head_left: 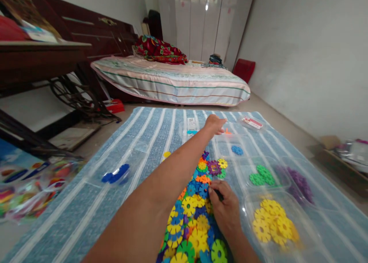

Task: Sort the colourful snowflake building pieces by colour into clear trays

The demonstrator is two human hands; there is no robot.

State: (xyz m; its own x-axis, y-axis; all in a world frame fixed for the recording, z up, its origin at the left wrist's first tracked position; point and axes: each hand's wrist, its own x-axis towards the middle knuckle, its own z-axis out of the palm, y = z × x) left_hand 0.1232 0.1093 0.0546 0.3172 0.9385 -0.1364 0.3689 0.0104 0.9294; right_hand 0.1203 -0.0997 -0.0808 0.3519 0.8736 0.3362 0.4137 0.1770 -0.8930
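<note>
My left hand [215,124] stretches far forward over a clear tub at the back of the cloth. Its fingers are apart, and a small orange piece [228,131] lies just beyond them. Below it, my right hand [225,205] rests at the right edge of a pile of notched plastic discs [198,207], coloured yellow, blue, green, orange and purple. Its fingers are curled in, with the tips against a blue disc [203,190]; what they hold, if anything, is hidden. A purple square piece [214,167] lies above that hand. My left forearm covers part of the pile.
Clear tubs on the right hold blue [237,150], green [262,175], purple [300,184] and yellow discs [273,221]. Dark blue pieces [116,173] sit in a clear tub at left. A lidded box [253,122] stands back right. The striped cloth [155,129] reaches towards a bed [172,83].
</note>
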